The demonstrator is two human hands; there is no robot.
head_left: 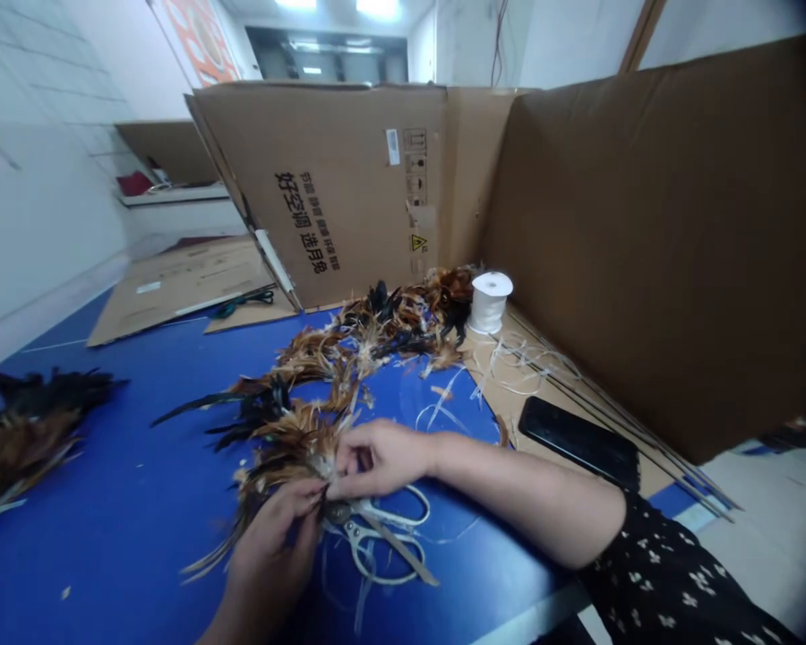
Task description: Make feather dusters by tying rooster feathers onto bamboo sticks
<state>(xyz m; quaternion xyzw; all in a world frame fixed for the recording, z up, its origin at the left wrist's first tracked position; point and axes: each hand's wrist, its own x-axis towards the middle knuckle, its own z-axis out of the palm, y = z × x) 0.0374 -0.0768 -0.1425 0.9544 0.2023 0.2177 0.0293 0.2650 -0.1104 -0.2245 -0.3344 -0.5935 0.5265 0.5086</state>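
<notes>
My left hand (278,533) and my right hand (376,457) meet at the near end of a long pile of brown and black feathers (295,434). The left thumb and fingers pinch the feathers' pale base. Close against them, the right fingertips are pinched together at the same spot; what lies between them is too small to make out. Scissors with white handles (390,518) rest on the blue table just under and beside my hands, their blades partly hidden. A flat tan strip (403,548) lies across the handles.
A white spool (489,305) stands beyond the feathers, with loose clear strands nearby. A black phone (581,439) and thin rods (645,448) lie at right. Tall cardboard (363,179) walls the back and right. More feathers (27,430) lie left; green-handled scissors (242,302) lie farther back.
</notes>
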